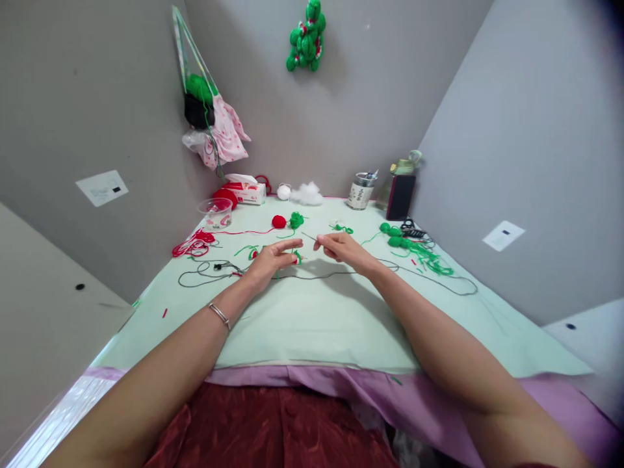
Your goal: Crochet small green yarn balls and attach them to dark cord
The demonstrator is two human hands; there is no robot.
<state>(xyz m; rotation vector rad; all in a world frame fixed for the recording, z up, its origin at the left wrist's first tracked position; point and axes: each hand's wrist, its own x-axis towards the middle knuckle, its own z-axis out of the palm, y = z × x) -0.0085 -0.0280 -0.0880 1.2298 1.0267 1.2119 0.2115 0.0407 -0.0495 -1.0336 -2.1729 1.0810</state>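
Note:
My left hand (275,261) is over the middle of the table, with a small red, white and green crocheted piece (298,259) pinched by the thumb. Its forefinger stretches to the right, and a short green strand shows between finger and thumb. Facing it, my right hand (341,248) is closed on a thin, needle-like metal tool (308,236) whose tip points left. Whether that tip is hooked is too small to tell. Partly behind my left hand lies another red and green crocheted piece (253,254).
Red yarn (195,244) and a clear tub (217,214) are at left. A red ball (278,221) and green yarn bundle (296,220) lie ahead. Green balls and loose strands (429,257) are at right, near a propped phone (401,197). A dark cord (331,275) crosses the table.

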